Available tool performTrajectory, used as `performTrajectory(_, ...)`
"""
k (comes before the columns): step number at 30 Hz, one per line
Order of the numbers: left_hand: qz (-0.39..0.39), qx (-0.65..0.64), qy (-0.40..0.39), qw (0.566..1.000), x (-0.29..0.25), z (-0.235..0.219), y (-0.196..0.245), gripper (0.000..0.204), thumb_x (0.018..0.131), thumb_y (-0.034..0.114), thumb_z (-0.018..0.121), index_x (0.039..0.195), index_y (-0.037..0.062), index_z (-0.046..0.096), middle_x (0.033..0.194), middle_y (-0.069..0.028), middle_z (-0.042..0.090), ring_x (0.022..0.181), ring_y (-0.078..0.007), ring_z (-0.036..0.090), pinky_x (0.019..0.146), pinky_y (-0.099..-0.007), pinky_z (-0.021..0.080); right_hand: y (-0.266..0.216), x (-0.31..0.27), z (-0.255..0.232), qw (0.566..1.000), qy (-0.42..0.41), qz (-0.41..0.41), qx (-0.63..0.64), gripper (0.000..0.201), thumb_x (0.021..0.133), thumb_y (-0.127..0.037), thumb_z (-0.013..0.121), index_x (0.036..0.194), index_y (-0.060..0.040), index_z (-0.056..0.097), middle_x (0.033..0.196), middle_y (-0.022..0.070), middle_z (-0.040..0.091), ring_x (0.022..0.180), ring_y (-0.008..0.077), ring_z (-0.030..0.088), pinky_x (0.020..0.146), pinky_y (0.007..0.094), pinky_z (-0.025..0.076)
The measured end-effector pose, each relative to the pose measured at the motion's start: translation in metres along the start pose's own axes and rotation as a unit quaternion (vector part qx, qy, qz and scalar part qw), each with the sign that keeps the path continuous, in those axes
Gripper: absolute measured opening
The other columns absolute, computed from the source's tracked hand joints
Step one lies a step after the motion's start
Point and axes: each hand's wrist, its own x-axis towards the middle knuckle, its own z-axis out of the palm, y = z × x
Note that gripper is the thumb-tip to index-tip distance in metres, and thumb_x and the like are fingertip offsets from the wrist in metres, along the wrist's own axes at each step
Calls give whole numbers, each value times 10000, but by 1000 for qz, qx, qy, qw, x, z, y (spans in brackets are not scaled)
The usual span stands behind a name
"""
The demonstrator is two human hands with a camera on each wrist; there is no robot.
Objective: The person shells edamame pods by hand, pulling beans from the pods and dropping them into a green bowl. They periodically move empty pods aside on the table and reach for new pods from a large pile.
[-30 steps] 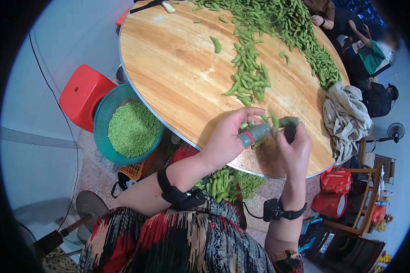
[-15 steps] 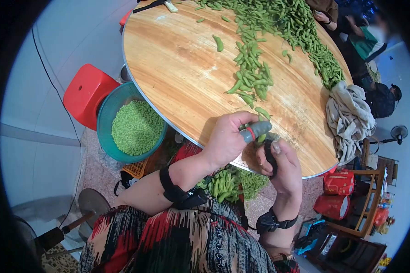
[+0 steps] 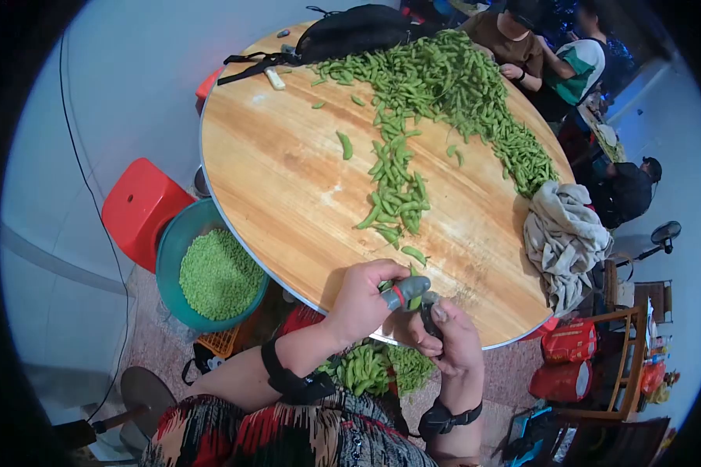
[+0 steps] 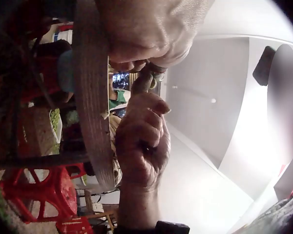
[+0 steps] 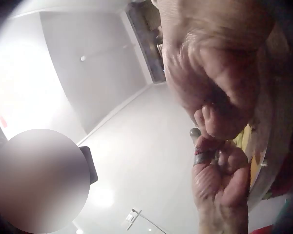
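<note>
In the head view, my left hand (image 3: 362, 300) pinches a green soybean pod (image 3: 415, 301) just above the near edge of the round wooden table (image 3: 273, 179). A grey cover with a red band sheathes one of its fingers. Close beside it, my right hand (image 3: 456, 338) has curled fingers and a dark covered finger, its tip right at the pod's lower end. Both wrist views show the fingertips meeting; the left hand (image 4: 151, 34) largely hides the pod. A loose soybean pod (image 3: 415, 254) lies just beyond the hands, below a strip of pods (image 3: 397, 187).
A large heap of pods (image 3: 459, 82) covers the far side, near a black bag (image 3: 350, 33). A crumpled cloth (image 3: 568, 241) hangs at the right edge. Left of the table stand a teal basin (image 3: 168, 292) of shelled beans and a red stool (image 3: 140, 210). People sit beyond.
The head view has tilted up, showing the bag and more people. My right hand has turned and drawn in against the left; a loose pod now lies beyond the hands.
</note>
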Motion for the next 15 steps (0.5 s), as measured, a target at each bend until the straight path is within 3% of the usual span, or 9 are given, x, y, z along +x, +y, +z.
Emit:
performTrajectory(3, -4, 18, -5, 1000, 0, 0, 4, 96, 792, 31, 619, 850, -44, 629, 768, -68, 618, 723, -90, 565, 645, -239, 458, 3, 0, -4, 1000, -29, 6, 8, 193, 938, -191, 425, 961, -18, 508, 660, 17, 515, 429, 27, 312, 377, 165, 246)
performTrajectory(5, 19, 35, -3, 999, -1, 1, 0, 90, 792, 28, 614, 842, -46, 620, 754, -55, 603, 711, -87, 552, 633, -237, 449, -1, 0, 6, 999, 25, 26, 18, 153, 941, -138, 406, 985, -26, 501, 669, 4, 510, 441, 17, 317, 378, 154, 246)
performTrajectory(9, 4, -55, -40, 998, 0, -5, -8, 75, 794, 12, 595, 844, -45, 603, 725, -15, 559, 707, -89, 526, 652, -228, 432, 5, 3, 7, 999, 7, 41, 20, 156, 944, -122, 400, 1016, -29, 503, 675, -2, 514, 444, 13, 322, 377, 151, 233)
performTrajectory(11, -28, -123, -134, 983, 1, -12, -10, 62, 794, 34, 607, 841, -2, 588, 770, -23, 572, 744, -69, 522, 667, -228, 425, 7, 5, 10, 997, 21, 60, 37, 172, 945, -134, 410, 1035, -25, 507, 671, 0, 521, 439, 14, 319, 376, 152, 225)
performTrajectory(12, -31, -120, -130, 984, 2, -14, -8, 62, 794, 34, 607, 841, -2, 588, 770, -23, 572, 744, -69, 522, 667, -228, 425, 6, 6, 10, 996, 11, 65, 52, 177, 945, -140, 415, 1041, -25, 509, 667, 0, 523, 437, 15, 320, 376, 150, 225)
performTrajectory(14, -170, -269, -136, 938, 2, -15, 0, 95, 798, 72, 629, 858, 17, 581, 743, -13, 561, 706, -59, 515, 629, -215, 421, 1, 9, 12, 997, 18, 61, 34, 168, 940, -150, 433, 1025, -31, 518, 655, -3, 518, 444, 24, 341, 387, 152, 249)
performTrajectory(15, -171, -269, -133, 939, 1, -11, 4, 95, 798, 72, 629, 858, 17, 581, 743, -13, 561, 706, -59, 515, 629, -215, 421, -1, 11, 14, 997, 16, 63, 35, 168, 940, -150, 433, 1025, -31, 518, 655, -3, 518, 444, 24, 341, 387, 152, 249)
